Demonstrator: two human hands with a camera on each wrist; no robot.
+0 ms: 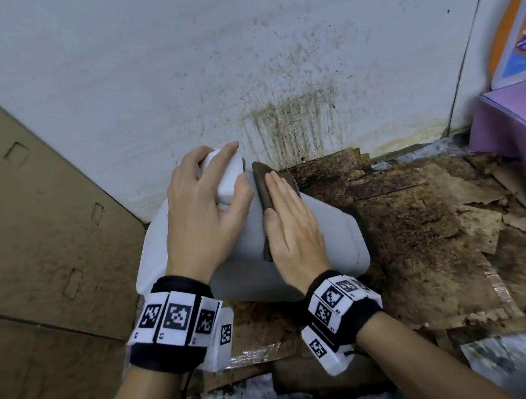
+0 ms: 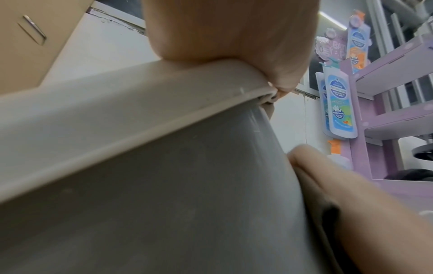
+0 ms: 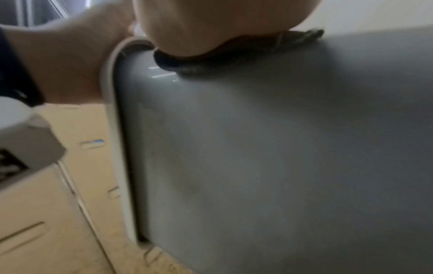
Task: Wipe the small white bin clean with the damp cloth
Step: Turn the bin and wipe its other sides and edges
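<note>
Two hands on white bin (image 1: 338,240), tipped on stained cardboard floor (image 1: 416,217) by wall (image 1: 116,69) | left hand (image 1: 201,204) grip curled round lid (image 1: 228,177) | right hand (image 1: 292,225) grip flat, fingers straight, pressing dark cloth (image 1: 262,183) to bin side

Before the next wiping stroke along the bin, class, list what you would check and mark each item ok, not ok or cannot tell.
1. Left hand steadies the lid end of the white bin: ok.
2. Right hand lies flat on the dark cloth: ok.
3. Cloth touches the bin's side: ok.
4. Cloth is damp: cannot tell.
5. Bin side is free of dirt: cannot tell, wrist views blurred.
6. Stained cardboard under the bin is clean: not ok.
</note>
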